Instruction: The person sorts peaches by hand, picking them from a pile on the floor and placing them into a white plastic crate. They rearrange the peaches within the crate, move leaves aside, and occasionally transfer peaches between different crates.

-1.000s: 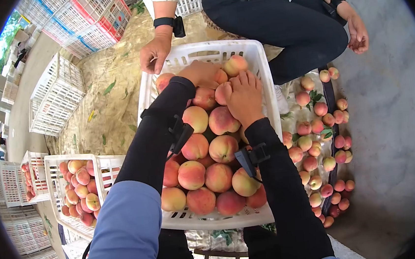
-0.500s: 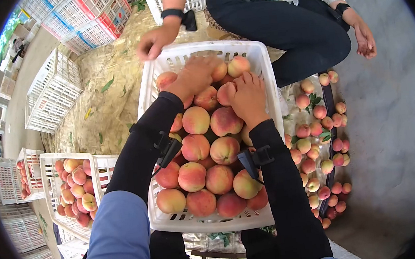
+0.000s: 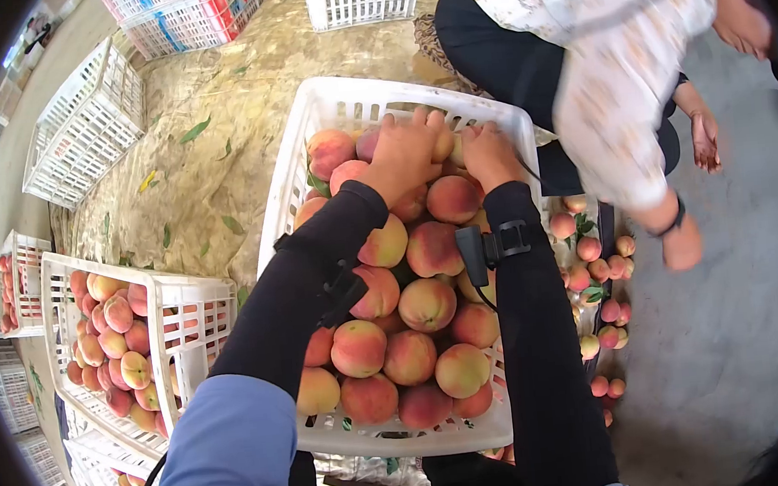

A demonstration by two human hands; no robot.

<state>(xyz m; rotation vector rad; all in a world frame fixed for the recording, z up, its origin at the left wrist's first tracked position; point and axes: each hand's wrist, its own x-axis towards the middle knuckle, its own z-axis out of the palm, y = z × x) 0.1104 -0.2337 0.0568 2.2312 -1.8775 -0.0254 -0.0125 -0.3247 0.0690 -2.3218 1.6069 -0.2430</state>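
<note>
A white plastic crate (image 3: 299, 149) full of red and yellow peaches (image 3: 428, 304) stands in front of me. Both of my hands reach to its far end. My left hand (image 3: 403, 157) has its fingers curled down over a peach (image 3: 442, 146), partly hidden by the hand. Beside it, at the far right corner, my right hand (image 3: 492, 155) bends its fingers round another peach (image 3: 458, 151), of which only a sliver shows. Just nearer than my hands lies a redder peach (image 3: 453, 199).
Another crate (image 3: 166, 355) of peaches stands at left, with white crates (image 3: 87, 121) behind. Loose peaches (image 3: 588, 249) lie along the right side. A person in a floral shirt (image 3: 616, 84) sits at the far right, an arm reaching down toward the floor.
My view has shifted, and both hands have moved toward the crate's far right corner. The other person's hand has left the crate's far left edge; that person now leans to the right.
</note>
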